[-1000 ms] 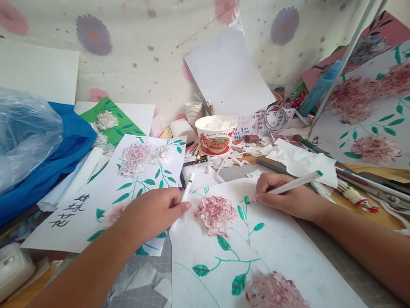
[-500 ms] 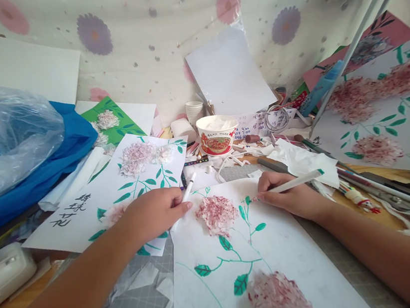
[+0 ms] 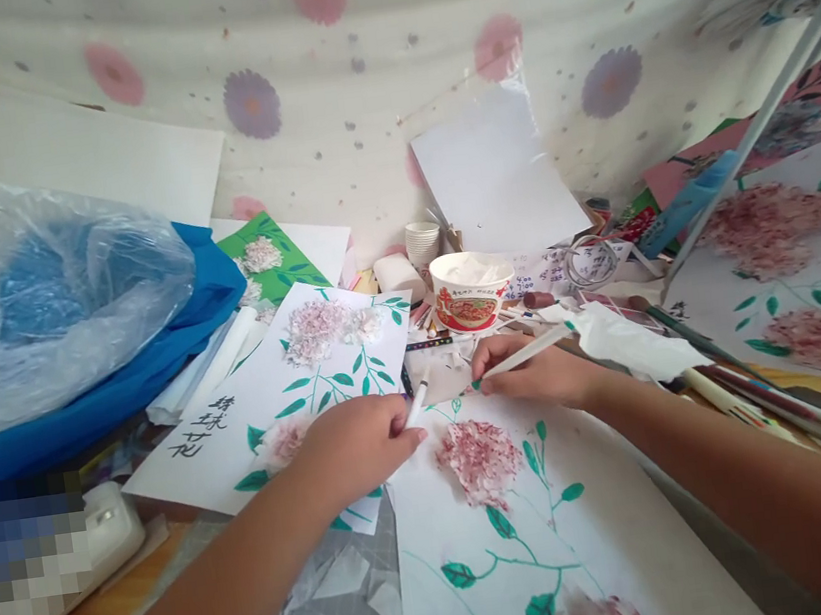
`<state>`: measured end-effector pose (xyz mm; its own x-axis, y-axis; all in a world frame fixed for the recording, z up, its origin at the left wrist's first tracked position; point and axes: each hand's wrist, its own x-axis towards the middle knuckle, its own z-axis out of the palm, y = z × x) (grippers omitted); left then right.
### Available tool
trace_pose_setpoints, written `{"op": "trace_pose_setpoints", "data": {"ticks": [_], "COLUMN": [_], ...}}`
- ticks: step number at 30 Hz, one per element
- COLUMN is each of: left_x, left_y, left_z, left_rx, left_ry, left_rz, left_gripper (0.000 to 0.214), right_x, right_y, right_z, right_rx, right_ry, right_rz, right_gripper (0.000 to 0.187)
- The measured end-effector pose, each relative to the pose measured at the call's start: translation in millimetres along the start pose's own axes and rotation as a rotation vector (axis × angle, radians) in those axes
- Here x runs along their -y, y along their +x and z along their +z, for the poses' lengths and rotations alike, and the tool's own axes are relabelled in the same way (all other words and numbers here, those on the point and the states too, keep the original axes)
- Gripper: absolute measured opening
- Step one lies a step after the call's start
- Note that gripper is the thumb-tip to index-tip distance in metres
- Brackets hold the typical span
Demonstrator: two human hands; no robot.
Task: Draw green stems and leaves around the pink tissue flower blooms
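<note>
A green-tipped white marker (image 3: 526,351) is held in my right hand (image 3: 540,371), its tip close to the top edge of a white sheet (image 3: 637,530). On that sheet are raised pink-and-white petal flowers, one upper flower (image 3: 481,463) lying just below my hands, and green stems with leaves. My left hand (image 3: 360,443) rests by the sheet's upper left corner, with a slim white pen (image 3: 417,402) between thumb and fingers. Under my left forearm lies another flower picture (image 3: 243,410) with black lettering.
Behind the sheet stands a paper bowl (image 3: 471,301) with white contents, near stacked paper cups (image 3: 422,242). Crumpled white tissue (image 3: 638,338) and loose tools crowd the right side. A blue bag with clear plastic (image 3: 78,311) fills the left. Another flower picture (image 3: 801,286) leans at right.
My right hand has moved left and away from me, taking the marker from beside the leafy sprig to the sheet's top edge. The whole view has shifted, with things appearing further right and lower.
</note>
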<state>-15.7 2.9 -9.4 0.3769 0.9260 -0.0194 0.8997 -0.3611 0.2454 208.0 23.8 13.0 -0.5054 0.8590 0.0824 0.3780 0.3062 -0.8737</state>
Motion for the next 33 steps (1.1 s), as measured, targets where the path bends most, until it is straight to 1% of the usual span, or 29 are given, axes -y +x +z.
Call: {"op": "trace_pose_setpoints", "data": {"ticks": [3, 5, 6, 8, 11, 13, 17, 22, 25, 29, 33], "left_x": [-1.7, -3.6, -4.7, -6.9, -9.4, -10.2, -10.8, -11.0, -10.6, -10.0, -9.9], "left_y": [-1.8, -2.9, -3.4, -3.8, -3.5, -2.9, -3.1, -4.3, -3.6, -2.5, -1.9], "left_z": [0.0, -0.2, -0.3, -0.3, 0.1, 0.4, 0.4, 1.0, 2.2, 2.9, 3.0], "left_rx": [-0.017, -0.029, -0.038, -0.056, -0.043, -0.025, -0.002, -0.011, -0.022, -0.024, -0.040], "left_ry": [0.023, 0.037, 0.046, 0.071, 0.109, 0.125, 0.123, 0.127, 0.131, 0.138, 0.142], "left_rz": [-0.034, -0.040, -0.014, 0.092, 0.237, 0.268, 0.265, 0.268, 0.273, 0.278, 0.287], "left_gripper": [0.026, 0.031, 0.036, 0.039, 0.031, 0.030, 0.031, 0.032, 0.031, 0.030, 0.030], "right_x": [-10.9, -16.7, -18.5, -20.0, -19.5, -19.3, -21.2, -22.1, -21.1, -20.3, -20.8], "right_y": [9.9, 9.5, 8.4, 6.7, 6.6, 7.5, 8.5, 8.2, 8.7, 9.6, 9.4], "right_z": [8.7, 12.7, 14.0, 15.5, 16.1, 16.1, 16.2, 17.0, 16.8, 16.1, 15.6], "right_rx": [-0.070, -0.110, -0.121, -0.125, -0.119, -0.108, -0.033, -0.066, -0.041, -0.065, -0.031], "right_ry": [-0.003, -0.001, -0.004, -0.024, -0.098, -0.138, -0.142, -0.166, -0.175, -0.206, -0.180], "right_rz": [-0.023, -0.044, -0.054, -0.064, -0.054, -0.059, -0.072, -0.078, -0.068, -0.074, -0.061], "right_gripper": [0.009, 0.010, 0.009, 0.009, 0.011, 0.011, 0.014, 0.013, 0.014, 0.012, 0.014]}}
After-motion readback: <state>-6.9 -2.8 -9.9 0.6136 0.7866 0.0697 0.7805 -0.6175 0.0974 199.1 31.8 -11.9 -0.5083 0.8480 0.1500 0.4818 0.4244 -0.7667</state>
